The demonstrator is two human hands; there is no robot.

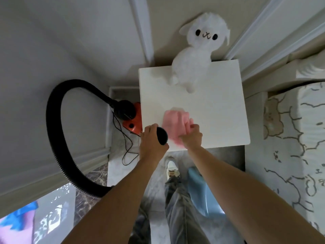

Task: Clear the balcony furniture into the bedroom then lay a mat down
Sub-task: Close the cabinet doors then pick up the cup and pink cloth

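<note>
A white square table (219,106) stands in front of me, in the corner beside the bed. A white plush lamb (197,55) sits at its far edge. On the near part of the tabletop lies a pink cloth (173,120), and my right hand (192,136) grips its near edge with curled fingers. My left hand (152,140) is at the table's near left corner, curled round a black rounded object (162,137); what that object is I cannot tell.
An orange vacuum cleaner (134,120) with a black hose (58,138) and a thin cord sits on the floor left of the table. The bed (295,138) with patterned cover lies on the right. A light blue object (202,191) lies by my feet.
</note>
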